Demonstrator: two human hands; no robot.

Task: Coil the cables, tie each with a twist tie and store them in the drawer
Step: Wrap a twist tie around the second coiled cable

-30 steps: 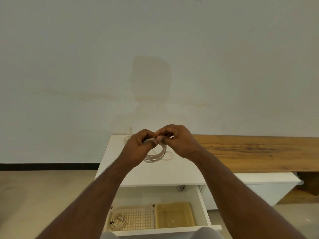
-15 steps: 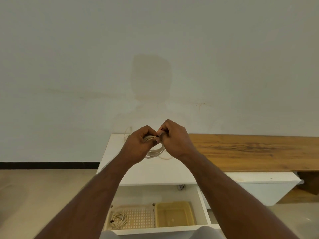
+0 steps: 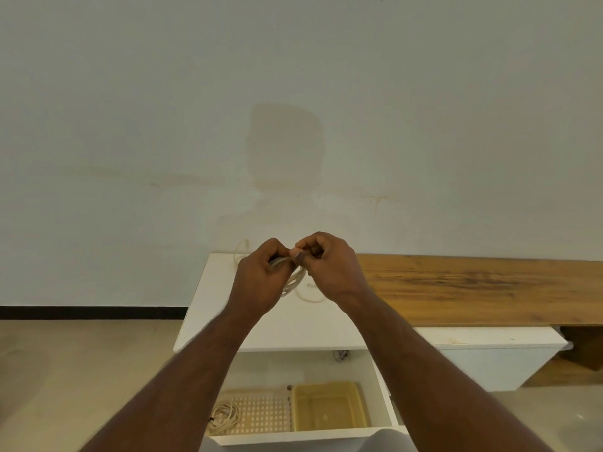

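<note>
Cream cable, head view: a thin, flexible cord wound into a small round coil (image 3: 293,278), held in the air above the white surface (image 3: 208,308), in front of the wall.
Left hand (image 3: 261,282): fingers curled round the left side of the coil, gripping the loops together.
Right hand (image 3: 329,272): fingers curled, thumb and forefinger pinching at the top of the coil where the two hands meet; what they pinch is too small to make out, probably a twist tie.
Step in hand: judged to be tying this coil, since the loops are already gathered and both hands work at one spot.
Next move: likely calls for a few firm turns of the tie while the left hand keeps the loops from springing apart, then lowering the bundle into the drawer.
Loose cord (image 3: 310,296): a cream strand lies in a soft curve on the surface just under the hands; another loop (image 3: 240,252) shows at the back edge by the wall.
Drawer (image 3: 383,396): white, smooth, pulled open below the surface.
Drawer contents: a pale perforated tray (image 3: 261,415) with a finished cream coil (image 3: 225,417) on its left; beside it a yellowish translucent rectangular bin (image 3: 329,411).
Wooden top (image 3: 473,288): brown, grained, matte, running to the right of the white surface.
</note>
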